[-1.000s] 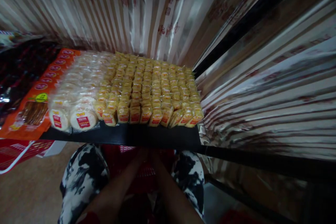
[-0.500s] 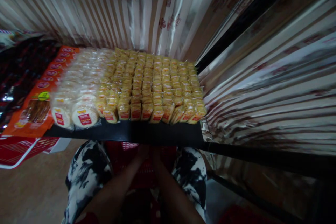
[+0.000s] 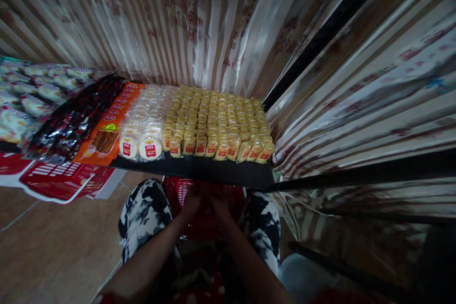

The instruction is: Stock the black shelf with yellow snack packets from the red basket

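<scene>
A red plastic basket (image 3: 199, 232) stands between my knees under the front edge of the black shelf (image 3: 199, 168). My left hand (image 3: 193, 201) and my right hand (image 3: 218, 203) both reach into it, close together. Their fingers are lost in shadow, so whether they hold anything cannot be seen. Just above them, the shelf carries tight rows of small yellow-wrapped snack packets (image 3: 217, 118) with red labels. Left of these lie round white wrapped crackers (image 3: 151, 147), also with red labels.
Farther left are an orange snack bag (image 3: 107, 140), dark shiny packets (image 3: 76, 118) and white packets (image 3: 39, 90). Another red basket (image 3: 59, 180) with a white handle stands below them. Striped printed sheeting (image 3: 149, 19) hangs behind, and a black post (image 3: 320, 42) rises at the right.
My view has shifted left and back, bringing in the white packets and more of the left basket. Both hands stay low in the basket between my knees and show a little more clearly.
</scene>
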A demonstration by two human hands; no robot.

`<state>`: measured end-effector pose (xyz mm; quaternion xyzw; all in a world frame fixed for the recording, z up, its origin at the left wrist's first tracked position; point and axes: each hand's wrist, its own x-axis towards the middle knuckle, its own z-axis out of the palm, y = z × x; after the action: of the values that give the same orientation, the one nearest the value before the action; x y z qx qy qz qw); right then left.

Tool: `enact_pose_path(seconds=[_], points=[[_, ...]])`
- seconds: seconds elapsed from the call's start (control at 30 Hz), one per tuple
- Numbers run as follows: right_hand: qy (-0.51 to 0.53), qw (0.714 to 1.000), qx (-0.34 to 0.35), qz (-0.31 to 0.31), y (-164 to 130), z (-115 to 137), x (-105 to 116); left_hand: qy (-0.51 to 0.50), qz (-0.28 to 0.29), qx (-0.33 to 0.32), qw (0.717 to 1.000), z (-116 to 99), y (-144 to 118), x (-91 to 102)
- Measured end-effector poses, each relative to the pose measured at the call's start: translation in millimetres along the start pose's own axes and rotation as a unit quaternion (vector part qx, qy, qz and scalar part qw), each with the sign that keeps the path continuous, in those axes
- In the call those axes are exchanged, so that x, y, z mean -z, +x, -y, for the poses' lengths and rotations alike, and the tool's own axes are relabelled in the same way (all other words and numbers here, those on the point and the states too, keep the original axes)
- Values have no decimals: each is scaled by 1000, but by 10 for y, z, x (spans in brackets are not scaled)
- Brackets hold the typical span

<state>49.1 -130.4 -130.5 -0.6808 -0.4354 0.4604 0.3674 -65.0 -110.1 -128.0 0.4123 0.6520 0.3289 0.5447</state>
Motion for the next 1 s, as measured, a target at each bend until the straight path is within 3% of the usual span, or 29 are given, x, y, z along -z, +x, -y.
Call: enact_pose_path(seconds=[0.2,0.47,0.6,0.83,1.0], points=[[65,994,-41,73,-185,345,115,-64,6,-15,998,-180,-67,214],[100,982,30,158,-369,795,315,-179,97,-30,978,-310,-379,498],[92,983,26,157,-366,890,320,-267,132,-3,955,-396,-549,638],[80,985,98,114,-285,1034,248,-237,215,5,947,-525,-689,824],[70,988,128,55,-299,1173,138,-296,114,-9,948,-604,-688,855]])
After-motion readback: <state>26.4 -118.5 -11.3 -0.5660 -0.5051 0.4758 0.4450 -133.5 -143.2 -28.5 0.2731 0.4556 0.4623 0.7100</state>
